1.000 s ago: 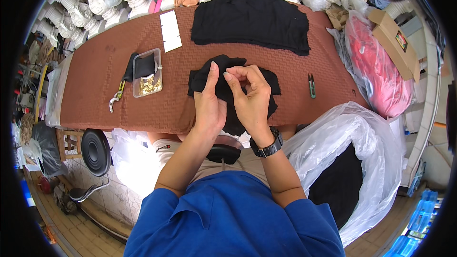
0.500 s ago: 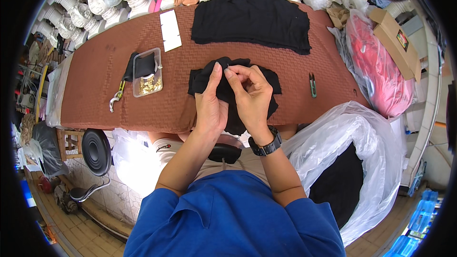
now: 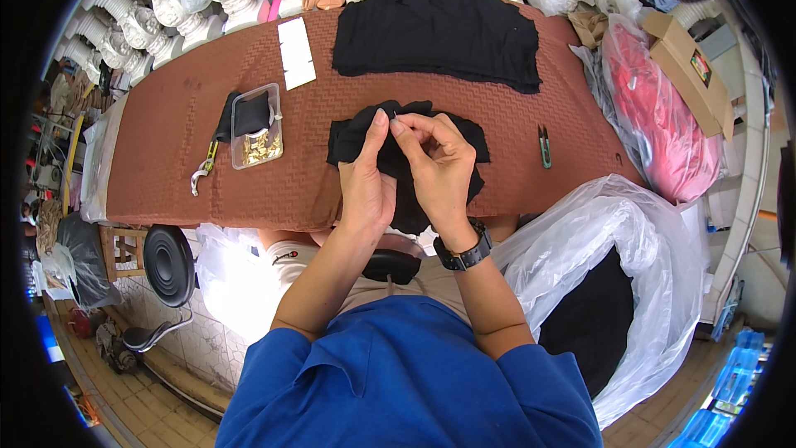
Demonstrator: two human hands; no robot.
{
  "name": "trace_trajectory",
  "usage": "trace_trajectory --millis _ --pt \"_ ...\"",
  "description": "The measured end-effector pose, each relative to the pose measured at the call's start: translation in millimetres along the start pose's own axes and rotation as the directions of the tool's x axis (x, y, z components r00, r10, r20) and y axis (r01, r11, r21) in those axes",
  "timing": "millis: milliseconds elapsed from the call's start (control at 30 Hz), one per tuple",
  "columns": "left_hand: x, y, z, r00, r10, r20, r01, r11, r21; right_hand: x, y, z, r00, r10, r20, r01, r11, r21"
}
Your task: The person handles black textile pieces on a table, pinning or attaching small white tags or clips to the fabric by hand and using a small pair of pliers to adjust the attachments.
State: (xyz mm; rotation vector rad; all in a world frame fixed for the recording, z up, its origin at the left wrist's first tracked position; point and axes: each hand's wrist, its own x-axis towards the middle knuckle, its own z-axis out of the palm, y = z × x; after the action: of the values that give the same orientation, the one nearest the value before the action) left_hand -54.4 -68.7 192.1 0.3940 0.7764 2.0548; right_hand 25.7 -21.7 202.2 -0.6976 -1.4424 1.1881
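My left hand (image 3: pixel 367 189) is closed on a bunched piece of black cloth (image 3: pixel 408 206), its thumb pointing up along the fabric. Close beside it, my right hand (image 3: pixel 439 164) pinches thumb and forefinger together at the cloth's upper fold. A thin, pale tip like a needle (image 3: pixel 395 114) shows at that pinch; most of it is hidden by the fingers. The cloth spreads over the near middle of the table to both sides of my hands.
On the brown-covered table (image 3: pixel 307 133) lie a clear box (image 3: pixel 258 127) of small gold pieces, a yellow cutter (image 3: pixel 211 155), a white card (image 3: pixel 297 54), green thread snips (image 3: pixel 544 148) and folded black fabric (image 3: pixel 435 37). A plastic bag (image 3: pixel 655 315) holding black cloth stands at the right.
Both hands keep almost the same place and grip. The top fold of the black cloth has shifted slightly by the fingertips.
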Motion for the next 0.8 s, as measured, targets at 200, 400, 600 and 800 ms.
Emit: trace_trajectory --millis 200,400,600,800 --pt "-2.4 1.0 4.1 1.000 0.006 -0.029 -0.006 1.000 0.007 0.7 0.8 -1.3 1.000 0.012 0.003 -0.012 1.000 0.003" --pt "-4.0 0.9 6.7 0.994 0.012 -0.110 -0.010 1.000 0.012 -0.1 0.9 -1.9 0.997 0.072 0.020 -0.072 0.997 0.015" --pt "-3.5 -2.8 4.0 0.993 0.014 -0.115 -0.010 1.000 0.030 -0.3 -0.1 -4.6 0.994 0.101 0.037 -0.103 0.994 0.048" --pt "-4.0 -2.4 3.6 0.993 0.012 -0.117 -0.009 0.999 0.030 -1.6 -0.1 -3.7 0.992 0.117 0.046 -0.119 0.991 0.053"
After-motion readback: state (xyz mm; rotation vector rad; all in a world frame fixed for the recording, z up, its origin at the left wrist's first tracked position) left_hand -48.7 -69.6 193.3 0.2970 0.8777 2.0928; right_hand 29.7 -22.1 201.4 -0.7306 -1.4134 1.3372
